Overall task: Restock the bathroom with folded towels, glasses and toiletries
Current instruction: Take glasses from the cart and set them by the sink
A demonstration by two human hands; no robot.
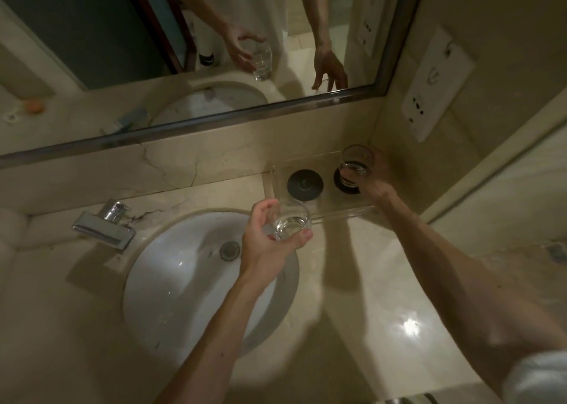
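two hands (267, 244) (379, 173), two glasses (291, 223) (356, 164), two coasters (304, 185) (349, 190)

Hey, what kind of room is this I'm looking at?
A bathroom, probably a hotel's. A white basin with a chrome tap sits in a marble counter, a wide mirror runs above it, and a clear tray with dark coasters stands in the corner.
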